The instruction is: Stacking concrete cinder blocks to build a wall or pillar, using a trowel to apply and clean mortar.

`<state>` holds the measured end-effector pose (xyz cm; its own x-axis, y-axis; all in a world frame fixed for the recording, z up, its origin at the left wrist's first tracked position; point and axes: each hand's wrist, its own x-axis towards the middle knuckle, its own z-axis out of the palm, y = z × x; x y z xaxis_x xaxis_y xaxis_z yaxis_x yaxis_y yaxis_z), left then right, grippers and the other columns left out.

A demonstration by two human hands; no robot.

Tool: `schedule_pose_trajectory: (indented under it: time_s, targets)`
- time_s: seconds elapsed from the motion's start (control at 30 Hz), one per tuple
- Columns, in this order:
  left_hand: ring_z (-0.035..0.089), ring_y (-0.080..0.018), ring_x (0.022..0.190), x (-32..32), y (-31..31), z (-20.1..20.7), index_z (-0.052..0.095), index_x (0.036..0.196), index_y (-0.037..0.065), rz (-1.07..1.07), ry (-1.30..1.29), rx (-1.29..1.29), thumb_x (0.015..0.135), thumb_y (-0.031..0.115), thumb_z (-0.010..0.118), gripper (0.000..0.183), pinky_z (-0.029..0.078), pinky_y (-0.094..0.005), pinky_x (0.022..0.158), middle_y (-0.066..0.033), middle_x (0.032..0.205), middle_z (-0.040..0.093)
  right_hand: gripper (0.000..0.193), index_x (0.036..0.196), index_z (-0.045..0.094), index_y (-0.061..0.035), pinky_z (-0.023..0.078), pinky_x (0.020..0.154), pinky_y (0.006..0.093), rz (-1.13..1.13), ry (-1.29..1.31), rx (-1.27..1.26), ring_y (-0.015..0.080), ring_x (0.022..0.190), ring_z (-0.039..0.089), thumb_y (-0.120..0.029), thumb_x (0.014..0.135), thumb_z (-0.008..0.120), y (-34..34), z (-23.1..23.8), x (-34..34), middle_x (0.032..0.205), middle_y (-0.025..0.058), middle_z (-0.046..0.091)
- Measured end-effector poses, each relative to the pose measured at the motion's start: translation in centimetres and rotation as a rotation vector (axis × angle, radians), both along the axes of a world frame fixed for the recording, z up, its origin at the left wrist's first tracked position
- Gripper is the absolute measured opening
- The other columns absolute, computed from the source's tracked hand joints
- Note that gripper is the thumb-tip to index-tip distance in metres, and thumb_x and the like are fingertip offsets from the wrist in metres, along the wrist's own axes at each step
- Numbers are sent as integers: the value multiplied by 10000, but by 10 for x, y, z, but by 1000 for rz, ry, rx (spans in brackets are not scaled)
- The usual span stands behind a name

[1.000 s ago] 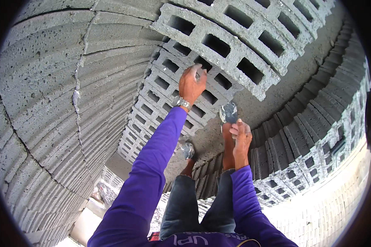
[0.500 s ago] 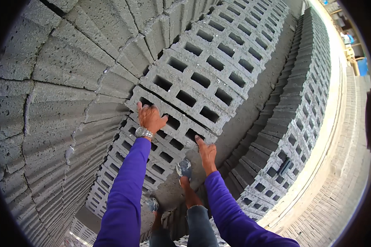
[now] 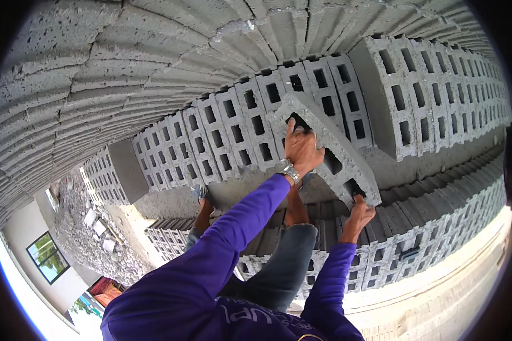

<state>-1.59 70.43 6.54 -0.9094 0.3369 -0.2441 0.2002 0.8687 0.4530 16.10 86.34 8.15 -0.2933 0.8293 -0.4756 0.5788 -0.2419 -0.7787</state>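
Note:
A grey hollow concrete block hangs tilted between my two hands, lifted off the row of like blocks behind it. The fingers of my left hand hook into the hole at its upper left end. At the lower right end, my right hand grips the block by another hole. Both hands are closed on it, and the fingertips inside the holes are partly hidden. Right of the held block, a gap parts the row from another group of upright blocks.
A wall of stacked blocks rises along the far side. Nearer, a low block row runs beside my legs, with a small dark object on its face. At left lie a gravel heap and a pale building with a window.
The block has come out of its row and is now raised and tilted in both hands. My view has swung round to the left, bringing the gravel heap and building into sight.

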Motion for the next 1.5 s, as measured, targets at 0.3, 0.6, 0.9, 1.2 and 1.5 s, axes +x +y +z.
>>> schedule_pose_trajectory:
  time_s: [0.3,0.6,0.9,1.2,1.5]
  targets:
    - [671,-326,822,186,-263,13,696,751,-6,710,-373,-152,673,441,673,454,363,-429,1029,-197,743,686,430,807,620,87,489,798,502,900,-687,280,495,892,620,-257,585,752,-168,25,-1,887,319,648]
    - [655,-348,834,262,-531,3,685,726,-36,1461,-250,-166,660,461,733,504,391,-399,969,-225,768,680,531,989,642,88,510,838,487,1683,-495,428,462,949,642,-319,665,750,-511,7,-103,982,296,667]
    - [659,-434,807,244,-714,-45,686,734,-81,2022,-376,-45,705,469,711,552,484,-469,804,-281,757,670,474,986,651,72,490,884,472,2321,-388,669,420,974,645,-314,715,701,-849,-42,-188,1026,273,665]
    - [646,-391,919,294,-754,-7,682,1005,-54,2099,-99,618,839,442,656,524,469,-436,898,-196,923,706,537,1131,623,56,336,1043,519,2281,301,1169,384,1209,499,-363,808,715,-883,-41,-139,1219,207,590]
    - [581,-321,1043,354,-771,-27,520,1268,-96,2258,-163,364,764,449,762,781,454,-423,914,-191,1071,627,511,943,630,70,266,1103,527,2596,73,1104,362,1125,524,-393,762,746,-891,-65,-87,997,213,628]
